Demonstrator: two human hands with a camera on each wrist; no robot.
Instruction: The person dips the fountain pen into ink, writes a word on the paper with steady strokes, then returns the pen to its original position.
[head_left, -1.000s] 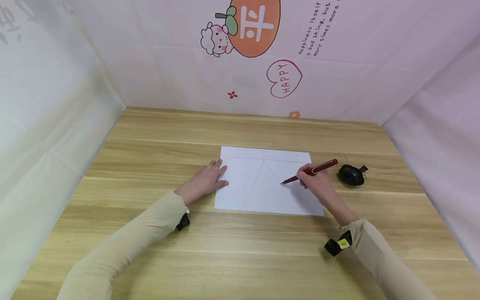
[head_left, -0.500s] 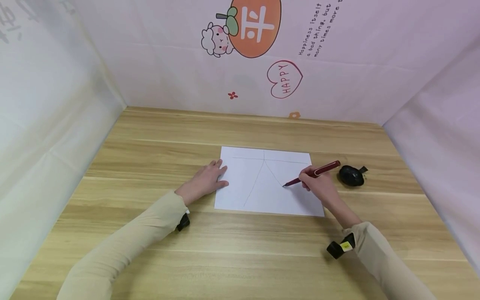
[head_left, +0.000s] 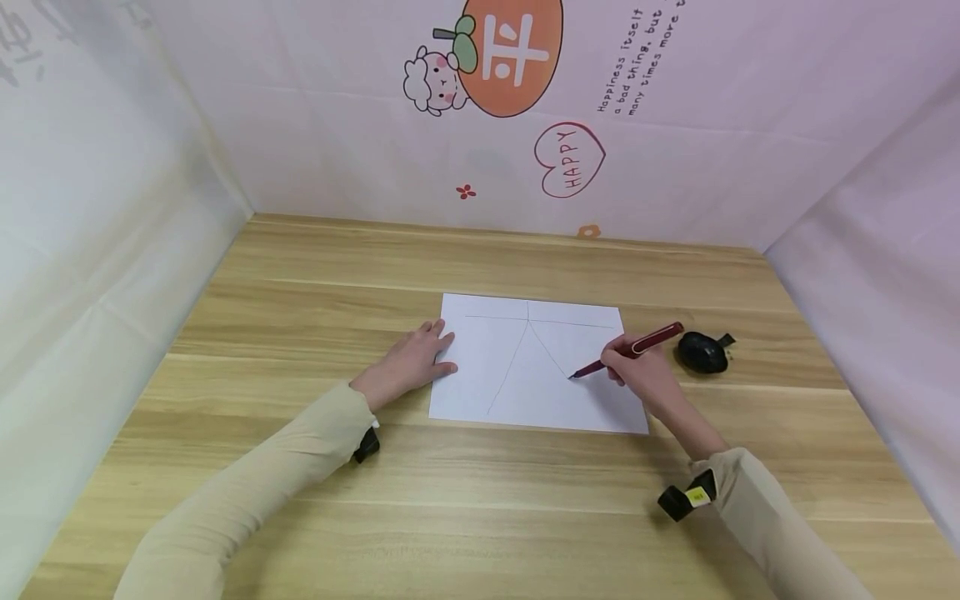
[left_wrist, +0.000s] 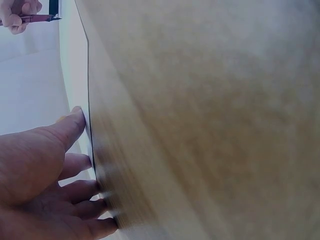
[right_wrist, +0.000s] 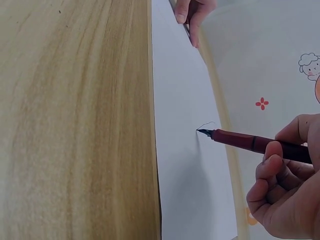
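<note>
A white sheet of paper (head_left: pixel 525 392) lies on the wooden table with several thin lines drawn on it. My right hand (head_left: pixel 637 367) pinches a dark red fountain pen (right_wrist: pixel 240 140), its nib touching the paper at the lower end of a slanting line. In the right wrist view the thumb and curled fingers close round the pen's barrel. My left hand (head_left: pixel 412 358) rests with spread, mostly straight fingers on the sheet's left edge. From the left wrist view, the left fingertips (left_wrist: pixel 77 112) reach the paper's border, and the pen hand shows at the top left corner.
A black rounded object (head_left: pixel 702 352) with a small tab sits on the table (head_left: pixel 480 517) right of the paper. Printed white cloth (head_left: pixel 330 150) hangs behind and at both sides. Black wrist devices (head_left: pixel 686 496) hang under the sleeves.
My right hand and the pen have moved slightly down and to the right, and the right slanting line has grown longer behind the nib. My left hand stays in place.
</note>
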